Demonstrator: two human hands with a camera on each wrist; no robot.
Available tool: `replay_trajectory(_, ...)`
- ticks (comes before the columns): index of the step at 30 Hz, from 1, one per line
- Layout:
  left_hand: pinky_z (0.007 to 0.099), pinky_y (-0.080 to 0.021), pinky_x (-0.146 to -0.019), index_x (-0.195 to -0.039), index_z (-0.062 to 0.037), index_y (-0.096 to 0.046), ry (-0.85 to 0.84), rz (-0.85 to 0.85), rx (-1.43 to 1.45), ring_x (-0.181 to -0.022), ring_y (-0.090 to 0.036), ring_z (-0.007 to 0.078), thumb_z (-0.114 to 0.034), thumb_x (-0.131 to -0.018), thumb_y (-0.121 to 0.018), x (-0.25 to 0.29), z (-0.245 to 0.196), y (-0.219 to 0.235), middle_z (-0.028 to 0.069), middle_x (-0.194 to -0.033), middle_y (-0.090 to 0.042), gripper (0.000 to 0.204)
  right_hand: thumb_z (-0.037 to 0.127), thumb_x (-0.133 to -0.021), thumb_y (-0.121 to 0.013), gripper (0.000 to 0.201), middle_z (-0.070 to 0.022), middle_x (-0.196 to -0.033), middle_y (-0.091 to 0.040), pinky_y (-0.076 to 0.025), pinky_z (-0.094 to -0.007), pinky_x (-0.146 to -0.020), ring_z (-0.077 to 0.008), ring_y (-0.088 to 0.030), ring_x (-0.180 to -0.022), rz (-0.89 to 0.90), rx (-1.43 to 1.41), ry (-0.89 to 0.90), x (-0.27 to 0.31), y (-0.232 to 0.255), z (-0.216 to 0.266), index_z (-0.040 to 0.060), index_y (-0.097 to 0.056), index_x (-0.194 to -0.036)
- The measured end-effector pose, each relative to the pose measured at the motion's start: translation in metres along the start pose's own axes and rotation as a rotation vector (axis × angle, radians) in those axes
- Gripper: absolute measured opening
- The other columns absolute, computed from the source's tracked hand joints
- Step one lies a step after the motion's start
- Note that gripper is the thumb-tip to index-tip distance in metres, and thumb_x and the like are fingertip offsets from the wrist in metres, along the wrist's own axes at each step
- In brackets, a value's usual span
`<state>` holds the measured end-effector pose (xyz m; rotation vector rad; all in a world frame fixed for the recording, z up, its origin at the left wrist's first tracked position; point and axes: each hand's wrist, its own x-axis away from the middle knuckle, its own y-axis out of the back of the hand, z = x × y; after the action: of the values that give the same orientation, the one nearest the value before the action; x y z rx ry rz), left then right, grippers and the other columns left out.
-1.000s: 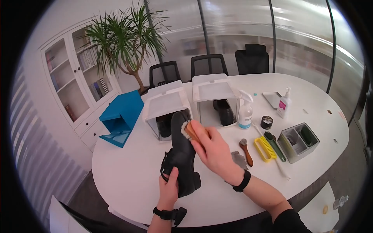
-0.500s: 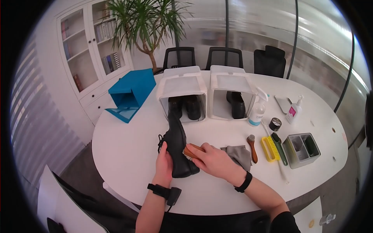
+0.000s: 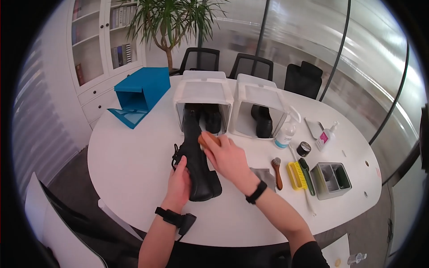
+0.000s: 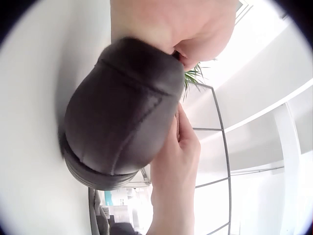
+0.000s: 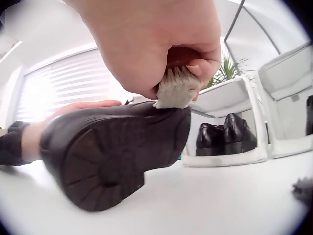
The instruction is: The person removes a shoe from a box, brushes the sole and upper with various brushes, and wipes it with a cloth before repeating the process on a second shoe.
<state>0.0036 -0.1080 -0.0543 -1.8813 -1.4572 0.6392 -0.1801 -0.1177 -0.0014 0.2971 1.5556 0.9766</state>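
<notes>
A black lace-up shoe [image 3: 199, 174] lies tilted on its side over the table's near half, toe pointing away and laces to the left. My left hand [image 3: 178, 185] holds it by the upper near the ankle opening, thumb on top. With my right hand [image 3: 230, 161] I grip a wooden-backed shoe brush [image 3: 209, 140]. Its pale bristles [image 5: 176, 90] press on the edge of the shoe's front part in the right wrist view. The left wrist view shows the rounded heel [image 4: 117, 112] up close, with my right hand beyond it.
Two white shoe boxes [image 3: 203, 89] with open fronts stand ahead, black shoes [image 5: 239, 134] inside. A blue box [image 3: 147, 89] is at left. To the right are a grey cloth [image 3: 264, 178], a dauber brush [image 3: 277, 172], a yellow brush [image 3: 296, 175], a spray bottle [image 3: 286, 131] and a divided caddy [image 3: 330, 194].
The brush has gone from the toe back toward the heel, then forward again to the front part. The shoe has come down lower and the head view has shifted.
</notes>
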Motion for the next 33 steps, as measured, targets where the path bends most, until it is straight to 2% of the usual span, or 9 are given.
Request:
replay_trajectory(6, 0.0404, -0.041, -0.116, -0.149, -0.0027, -0.049, -0.013, 0.017, -0.065, -0.136, -0.054, 0.0238, -0.033, -0.109, -0.058, 0.004, 0.002, -0.008, 0.0098, -0.147, -0.058, 0.051, 0.033, -0.099, -0.066, 0.050, -0.0148, -0.099, -0.063, -0.059, -0.0452, -0.069, -0.0360, -0.070, -0.085, 0.008, 0.004, -0.077, -0.062, -0.024, -0.023, 0.0207, -0.058, -0.146)
replay_trajectory(11, 0.0396, -0.040, -0.117, -0.148, -0.0028, -0.049, 0.020, -0.030, 0.045, -0.134, -0.053, 0.0229, -0.035, -0.108, -0.059, -0.001, 0.008, 0.003, 0.0094, -0.144, -0.059, 0.052, 0.033, -0.100, -0.063, 0.046, -0.0201, -0.095, -0.065, -0.059, -0.0484, -0.071, -0.0420, -0.070, -0.081, 0.212, -0.192, -0.075, -0.023, -0.024, -0.022, 0.0174, -0.058, -0.144)
replay_trajectory(16, 0.0382, -0.041, -0.115, -0.152, -0.0023, -0.044, 0.024, -0.014, -0.032, -0.135, -0.053, 0.0222, -0.039, -0.109, -0.056, -0.001, 0.005, 0.000, 0.0099, -0.148, -0.055, 0.058, 0.032, -0.100, -0.064, 0.045, -0.0177, -0.096, -0.064, -0.059, -0.0449, -0.067, -0.0378, -0.070, -0.076, 0.389, -0.127, -0.038, 0.016, 0.030, -0.001, 0.0165, -0.059, -0.143)
replay_trajectory(23, 0.0357, -0.044, -0.112, -0.153, -0.0018, -0.042, 0.089, -0.016, -0.074, -0.134, -0.053, 0.0209, -0.044, -0.107, -0.058, 0.001, 0.004, -0.003, 0.0097, -0.149, -0.053, 0.064, 0.029, -0.098, -0.068, 0.048, -0.0132, -0.094, -0.058, -0.058, -0.0382, -0.061, -0.0289, -0.068, -0.074, 0.390, -0.004, 0.100, 0.050, 0.069, 0.020, 0.0145, -0.060, -0.143)
replay_trajectory(26, 0.0356, -0.046, -0.111, -0.151, -0.0014, -0.043, 0.138, -0.119, -0.253, -0.134, -0.053, 0.0196, -0.042, -0.103, -0.065, 0.008, 0.001, -0.010, 0.0099, -0.148, -0.053, 0.067, 0.024, -0.094, -0.070, 0.053, -0.0109, -0.096, -0.054, -0.057, -0.0357, -0.058, -0.0238, -0.064, -0.075, 0.364, 0.027, 0.154, 0.072, 0.077, 0.031, 0.0152, -0.059, -0.144)
replay_trajectory(28, 0.0356, -0.053, -0.101, -0.144, -0.0018, -0.048, 0.134, -0.190, -0.388, -0.121, -0.063, 0.0199, -0.038, -0.098, -0.074, 0.010, 0.003, -0.009, 0.0090, -0.136, -0.062, 0.064, 0.021, -0.088, -0.076, 0.059, -0.0082, -0.104, -0.057, -0.057, -0.0340, -0.062, -0.0232, -0.064, -0.081, 0.340, 0.091, 0.210, 0.092, 0.080, 0.036, 0.0229, -0.060, -0.145)
replay_trajectory(29, 0.0356, -0.053, -0.101, -0.144, -0.0018, -0.048, 0.133, -0.189, -0.389, -0.121, -0.063, 0.0199, -0.038, -0.098, -0.074, 0.010, 0.004, -0.009, 0.0090, -0.136, -0.062, 0.064, 0.021, -0.088, -0.076, 0.059, -0.0082, -0.104, -0.057, -0.057, -0.0340, -0.062, -0.0232, -0.064, -0.081, 0.340, 0.091, 0.210, 0.100, 0.081, 0.035, 0.0229, -0.060, -0.145)
replay_trajectory(31, 0.0339, -0.055, -0.097, -0.136, 0.0007, -0.053, 0.096, -0.158, -0.420, -0.117, -0.065, 0.0192, -0.035, -0.097, -0.075, 0.009, 0.004, -0.010, 0.0117, -0.130, -0.064, 0.058, 0.021, -0.081, -0.080, 0.065, -0.0058, -0.103, -0.057, -0.054, -0.0291, -0.060, -0.0202, -0.064, -0.081, 0.357, 0.130, 0.377, 0.113, 0.088, 0.027, 0.0255, -0.063, -0.143)
replay_trajectory(33, 0.0333, -0.055, -0.096, -0.133, 0.0024, -0.055, 0.129, -0.184, -0.537, -0.116, -0.065, 0.0188, -0.036, -0.097, -0.075, 0.005, 0.003, -0.007, 0.0122, -0.128, -0.065, 0.056, 0.021, -0.077, -0.081, 0.064, -0.0034, -0.102, -0.059, -0.054, -0.0297, -0.065, -0.0196, -0.063, -0.082, 0.403, 0.136, 0.383, 0.118, 0.096, 0.019, 0.0267, -0.067, -0.139)
